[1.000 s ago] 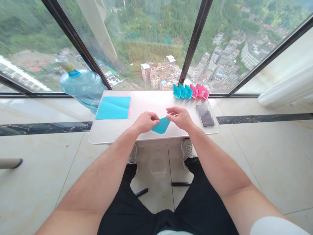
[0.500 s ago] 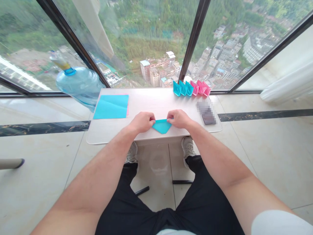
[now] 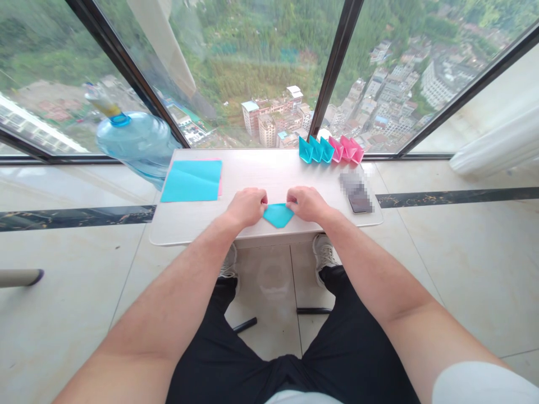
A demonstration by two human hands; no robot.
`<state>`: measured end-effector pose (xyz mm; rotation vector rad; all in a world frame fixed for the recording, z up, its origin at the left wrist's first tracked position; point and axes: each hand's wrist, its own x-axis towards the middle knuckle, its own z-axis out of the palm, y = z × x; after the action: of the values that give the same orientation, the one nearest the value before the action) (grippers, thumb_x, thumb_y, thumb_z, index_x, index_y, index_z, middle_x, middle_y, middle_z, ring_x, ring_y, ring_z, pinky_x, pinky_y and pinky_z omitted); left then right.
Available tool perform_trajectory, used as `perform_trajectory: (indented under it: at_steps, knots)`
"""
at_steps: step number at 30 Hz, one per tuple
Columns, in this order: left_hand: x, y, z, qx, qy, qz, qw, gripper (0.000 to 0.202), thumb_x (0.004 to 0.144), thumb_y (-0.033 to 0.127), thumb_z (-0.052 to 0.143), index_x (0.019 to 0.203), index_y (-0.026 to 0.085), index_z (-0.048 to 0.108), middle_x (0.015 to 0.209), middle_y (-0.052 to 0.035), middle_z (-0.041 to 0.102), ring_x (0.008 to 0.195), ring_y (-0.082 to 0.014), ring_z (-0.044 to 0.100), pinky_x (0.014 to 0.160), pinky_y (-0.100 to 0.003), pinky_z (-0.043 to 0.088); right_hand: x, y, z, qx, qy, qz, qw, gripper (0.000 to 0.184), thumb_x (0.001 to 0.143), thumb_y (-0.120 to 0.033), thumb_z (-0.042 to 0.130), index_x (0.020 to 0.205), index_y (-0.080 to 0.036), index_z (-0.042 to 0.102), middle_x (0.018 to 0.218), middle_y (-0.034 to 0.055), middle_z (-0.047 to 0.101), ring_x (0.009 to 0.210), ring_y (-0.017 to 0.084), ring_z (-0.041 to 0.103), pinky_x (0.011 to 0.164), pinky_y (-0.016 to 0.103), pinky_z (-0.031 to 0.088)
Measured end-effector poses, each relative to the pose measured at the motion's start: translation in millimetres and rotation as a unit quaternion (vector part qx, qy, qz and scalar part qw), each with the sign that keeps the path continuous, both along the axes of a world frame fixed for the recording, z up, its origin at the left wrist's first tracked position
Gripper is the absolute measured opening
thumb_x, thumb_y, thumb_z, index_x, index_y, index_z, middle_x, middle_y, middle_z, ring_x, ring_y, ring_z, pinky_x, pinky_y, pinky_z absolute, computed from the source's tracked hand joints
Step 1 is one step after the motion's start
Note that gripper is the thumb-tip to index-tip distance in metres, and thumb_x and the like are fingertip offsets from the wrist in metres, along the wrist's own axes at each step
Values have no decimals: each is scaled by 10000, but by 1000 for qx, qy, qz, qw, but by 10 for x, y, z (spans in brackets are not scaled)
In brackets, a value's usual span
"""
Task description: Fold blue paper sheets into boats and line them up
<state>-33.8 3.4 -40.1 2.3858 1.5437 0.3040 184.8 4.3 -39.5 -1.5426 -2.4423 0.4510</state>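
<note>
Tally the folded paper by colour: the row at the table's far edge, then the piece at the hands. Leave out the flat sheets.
Blue origami pieces in the row: 3
Pink origami pieces in the row: 3
Blue folded paper between the left hand and right hand: 1
Total: 7

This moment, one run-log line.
left hand: at left end of folded paper; right hand: at its right end; table: paper sheets left, phone right

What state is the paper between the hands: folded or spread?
Folded. The paper shows a straight far edge and slanted sides narrowing to a blunt near end, between left hand and right hand. Layer count: cannot tell.
</note>
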Motion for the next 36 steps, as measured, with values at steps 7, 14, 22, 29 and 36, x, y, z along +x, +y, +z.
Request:
perform_trajectory:
  at_steps: [7, 14, 22, 29, 36]
  knots:
    - [-141, -17, -79, -28, -75, -38, 996, 196, 796, 232, 580, 944, 207, 707, 859, -49, 685, 848, -227, 631, 831, -347, 483, 48, -29, -115, 36, 13, 34, 999, 87, 877, -174, 594, 862, -200, 676, 932, 53, 708, 928, 216, 586, 824, 330, 354]
    - [-92, -75, -140, 14, -71, 3, 997, 137, 814, 261, 592, 883, 207, 697, 878, -68, 671, 872, -237, 618, 850, -368, 483, 71, -62, -173, 58, 18, 47, 997, 52, 876, -201, 610, 885, -190, 659, 939, 78, 694, 943, 238, 563, 846, 352, 346]
    - [-52, -78, -168, 22, -107, -17, 994, 109, 807, 187, 574, 761, 210, 671, 867, -72, 657, 916, -245, 587, 903, -393, 473, 33, -64, -221, 56, 39, 59, 996, 78, 905, -206, 609, 876, -198, 682, 930, 62, 699, 946, 226, 570, 863, 346, 350]
    - [-177, -115, -210, 72, -88, -77, 990, 243, 899, 145, 493, 849, 201, 724, 906, -93, 655, 949, -246, 571, 912, -402, 491, 116, -148, -301, 142, 4, 123, 982, 211, 986, -209, 509, 981, -197, 720, 987, 98, 682, 961, 228, 535, 858, 348, 352]
    - [-270, -212, -185, 118, -55, -128, 983, 336, 899, 62, 453, 964, 212, 746, 958, -96, 661, 956, -235, 559, 912, -384, 501, 146, -184, -281, 169, -24, 170, 970, 253, 948, -121, 500, 1002, -202, 733, 987, 102, 662, 937, 231, 497, 826, 357, 360]
